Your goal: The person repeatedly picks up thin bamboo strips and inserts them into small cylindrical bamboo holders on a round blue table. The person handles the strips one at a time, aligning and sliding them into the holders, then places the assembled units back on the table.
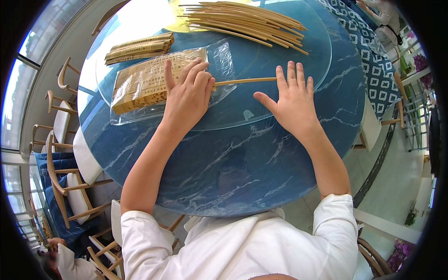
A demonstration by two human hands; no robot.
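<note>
My left hand [187, 93] is closed, with a wooden chopstick [245, 81] pinched near its thumb. The little finger side is raised over a clear plastic bag [221, 56]. In that bag lies a thick stack of printed brown paper sleeves [140, 84]. The chopstick runs to the right, close above the glass turntable. Its far end meets the fingers of my right hand [295, 102], which is spread flat, palm down; whether they press on the end I cannot tell.
A loose pile of chopsticks [247, 23] lies at the back of the glass turntable [242, 112]. Left of it is a smaller bundle of brown paper sleeves [140, 48]. The round table has a blue marbled top [224, 172]. Wooden chairs [77, 196] stand at the left, and a patterned cloth [373, 65] hangs at the right.
</note>
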